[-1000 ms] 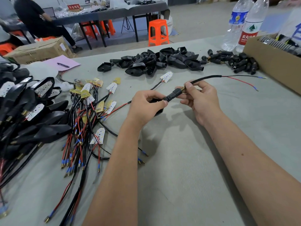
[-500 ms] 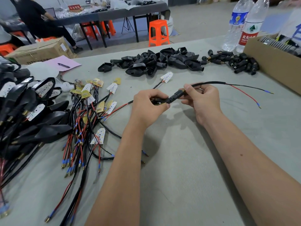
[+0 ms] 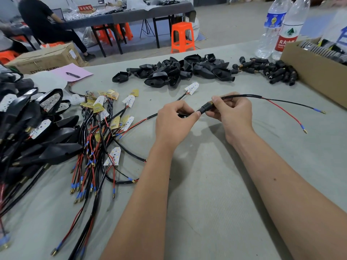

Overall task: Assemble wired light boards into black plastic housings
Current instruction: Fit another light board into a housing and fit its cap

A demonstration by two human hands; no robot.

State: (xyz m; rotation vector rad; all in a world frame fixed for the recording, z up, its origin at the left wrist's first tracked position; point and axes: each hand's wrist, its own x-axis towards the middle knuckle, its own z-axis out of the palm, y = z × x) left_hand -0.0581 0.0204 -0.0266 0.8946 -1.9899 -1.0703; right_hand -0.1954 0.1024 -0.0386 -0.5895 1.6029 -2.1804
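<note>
Grey table (image 3: 216,194) | left hand (image 3: 174,124) pinches black housing (image 3: 185,115) | right hand (image 3: 234,114) pinches its cable (image 3: 242,96)

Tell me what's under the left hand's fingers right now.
The left hand pinches the black sleeve on the cable, which the right hand also grips. A sliver of a black part shows beneath the fingers; the rest is covered, so I can't identify it.

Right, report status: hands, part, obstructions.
Left hand pinching housing. Right hand pinching black stem on cable. Nothing blocking.
</note>
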